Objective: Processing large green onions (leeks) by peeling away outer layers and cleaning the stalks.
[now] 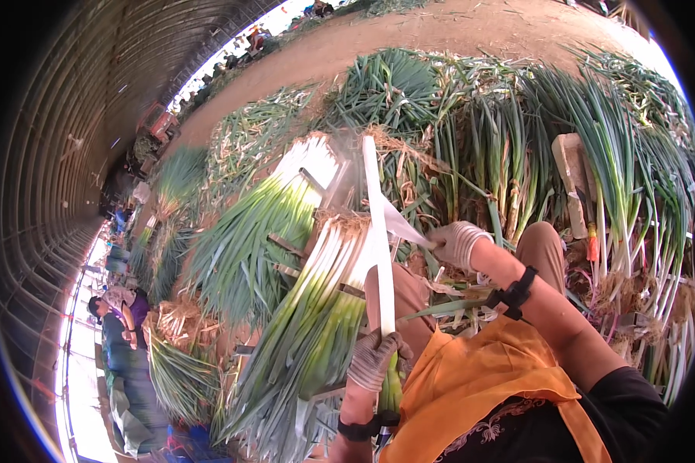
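A long leek (381,255) stands nearly upright in front of me, its white shaft and root end pointing away. My left hand (374,356), in a striped glove, is wrapped round its lower, greener part. From the shaft a thin, whitish strip of outer skin (400,222) stretches to the right, blurred at its edges. The gloved fingers of my right hand (459,244) are closed on the end of that strip. Just left of the shaft lies a stack of white-shafted leeks (324,274) on a metal rack, green tops toward me.
Another leek stack (282,197) lies farther left. Untrimmed leeks (494,147) with soil and dry leaves spread along the right, beside a pale block (570,174) and an orange-handled tool (592,243). Another person (123,309) works at the far left. Bare dirt (440,31) runs behind.
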